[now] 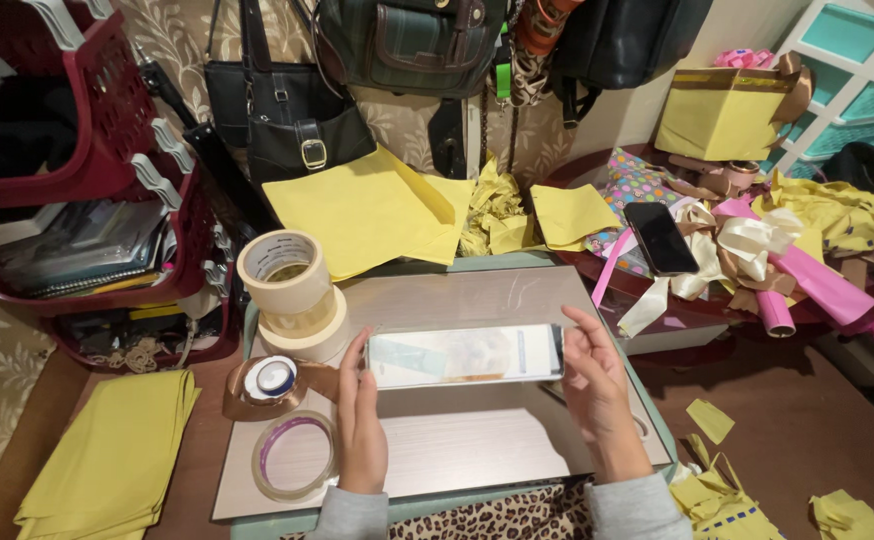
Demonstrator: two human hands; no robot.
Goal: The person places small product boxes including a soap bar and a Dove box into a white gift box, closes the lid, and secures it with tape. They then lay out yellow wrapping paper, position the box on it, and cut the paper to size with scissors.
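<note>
I hold a smartphone (465, 355) sideways above a small grey tabletop (457, 450), its bright screen facing up. My left hand (360, 420) grips its left end and my right hand (594, 385) grips its right end. Left of my left hand lie a gold ribbon roll with a white spool on it (273, 385) and a clear tape roll (293, 456). Two stacked beige tape rolls (292, 290) stand at the tabletop's back left corner.
Yellow paper sheets (367, 210) lie behind the tabletop, a folded yellow stack (112, 455) on the floor at left. Red baskets (107, 150) stand left, handbags (297, 110) hang behind. At right a round table holds a black phone (660, 238), ribbons, pink paper (807, 280) and a yellow box (722, 112).
</note>
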